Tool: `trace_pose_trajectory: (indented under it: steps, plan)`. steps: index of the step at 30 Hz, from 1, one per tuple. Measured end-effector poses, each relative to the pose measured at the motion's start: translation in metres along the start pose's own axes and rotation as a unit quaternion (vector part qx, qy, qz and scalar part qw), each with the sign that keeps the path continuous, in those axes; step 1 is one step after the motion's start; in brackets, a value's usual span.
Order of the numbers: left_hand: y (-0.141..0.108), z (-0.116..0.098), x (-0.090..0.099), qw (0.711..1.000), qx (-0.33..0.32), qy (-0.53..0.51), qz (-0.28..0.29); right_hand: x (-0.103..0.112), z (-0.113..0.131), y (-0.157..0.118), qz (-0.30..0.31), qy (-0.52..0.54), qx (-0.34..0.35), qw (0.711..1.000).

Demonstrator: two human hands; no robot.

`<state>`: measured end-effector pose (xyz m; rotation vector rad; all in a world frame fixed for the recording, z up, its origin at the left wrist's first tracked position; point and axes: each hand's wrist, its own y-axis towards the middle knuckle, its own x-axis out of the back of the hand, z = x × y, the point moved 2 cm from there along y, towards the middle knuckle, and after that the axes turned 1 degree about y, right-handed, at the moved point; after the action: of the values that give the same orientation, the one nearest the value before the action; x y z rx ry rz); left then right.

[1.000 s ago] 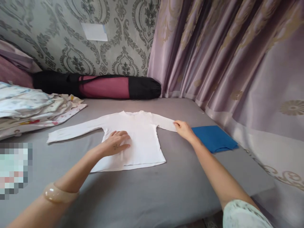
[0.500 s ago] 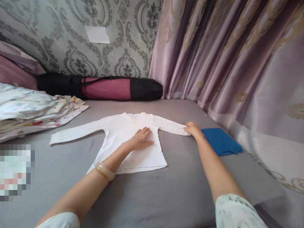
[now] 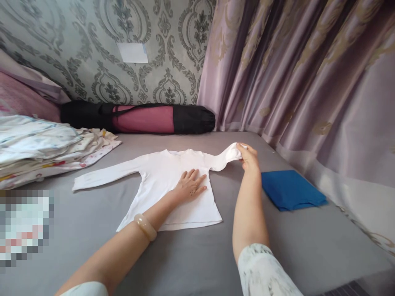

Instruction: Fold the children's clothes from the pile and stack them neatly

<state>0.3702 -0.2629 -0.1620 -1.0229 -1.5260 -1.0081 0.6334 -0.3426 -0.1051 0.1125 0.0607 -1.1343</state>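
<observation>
A white long-sleeved shirt (image 3: 173,172) lies spread on the grey bed sheet (image 3: 197,263), its neckline pointing away from me. Flat on the shirt's body rests my left hand (image 3: 190,186), fingers spread. My right hand (image 3: 248,156) pinches the cuff of the sleeve on the right and holds it raised off the sheet, so that sleeve bends upward. The other sleeve stretches out straight to the left. To the right of my right forearm lies a folded blue cloth (image 3: 291,190).
A pile of patterned cloths (image 3: 46,144) sits at the left. Along the wall lies a long black and pink bag (image 3: 143,119). Purple curtains (image 3: 277,82) hang at the right. A blurred patch (image 3: 24,226) covers something at the lower left.
My right hand has lifted the sleeve's cuff up and slightly inward, bending the sleeve. My left hand stays flat on the shirt. The view has shifted slightly.
</observation>
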Motion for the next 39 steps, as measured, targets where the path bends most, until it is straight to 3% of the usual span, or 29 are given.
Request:
trace_pose_trajectory:
  steps: [5, 7, 11, 15, 19, 30, 39]
  plan:
    - [0.032, 0.023, 0.013, 0.997, 0.042, -0.062, 0.002, -0.006, 0.0, -0.005, 0.032, 0.099, -0.004, 0.995]
    - [0.05, 0.035, 0.01, 0.995, 0.055, -0.083, -0.02, -0.005, -0.002, -0.006, 0.049, 0.118, 0.006, 0.992]
    - [0.081, 0.048, -0.005, 0.994, 0.014, -0.093, -0.053, 0.001, -0.006, -0.006, 0.055, 0.142, 0.014, 0.988]
    - [0.092, 0.049, -0.013, 0.995, 0.033, -0.096, 0.004, 0.01, -0.008, -0.003, 0.064, 0.147, 0.017, 0.987]
    - [0.093, 0.048, -0.004, 0.993, 0.04, -0.088, 0.062, 0.012, -0.01, -0.001, 0.055, 0.177, 0.001, 0.983]
    - [0.117, 0.052, 0.015, 0.991, 0.056, -0.052, 0.111, -0.022, 0.001, -0.006, 0.1, 0.223, -0.008, 0.97]
    - [0.139, 0.041, 0.03, 0.968, 0.11, -0.013, 0.223, -0.044, 0.007, -0.016, 0.139, 0.275, -0.057, 0.95]
